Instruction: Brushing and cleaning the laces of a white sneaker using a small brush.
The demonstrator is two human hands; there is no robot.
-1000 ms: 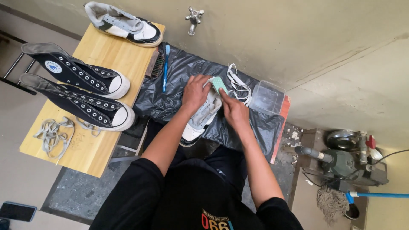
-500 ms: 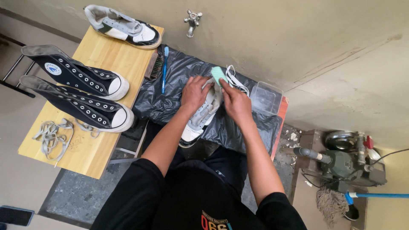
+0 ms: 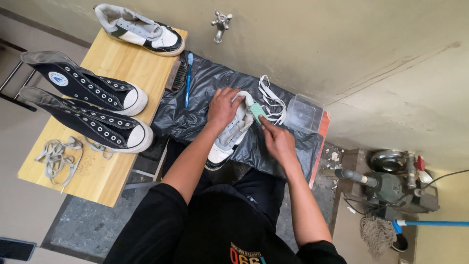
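— Where's the shoe you're working on?

— The white sneaker (image 3: 229,133) lies right in front of me on the black plastic sheet (image 3: 195,105), which is crinkled and glossy over the low stand. Its long axis runs on a slant, heel end toward my lap, toe end up and to the right toward the wall.

— And your hands?

— My left hand (image 3: 222,108) is clamped over the upper part of the shoe, fingers curled around it and pressing it down. My right hand (image 3: 277,139) sits just to the right of the shoe and pinches a small pale green brush (image 3: 255,111), whose head touches the shoe near the toe end. The left is the one directly on the shoe; the right reaches it only through the brush.

— What does it look like close up?

— Soft white upper with grey panels and a dark sole edge; the laces are out.

— What's around it?

— Loose white laces (image 3: 271,100) lie just beyond the brush, beside a clear plastic tub (image 3: 304,112). To the left, a blue toothbrush (image 3: 188,80) rests next to a dark bristle brush. On the pale wooden table (image 3: 100,178) stand two black high-top sneakers (image 3: 93,110), another white low shoe (image 3: 139,30), and a heap of grey laces (image 3: 57,156).
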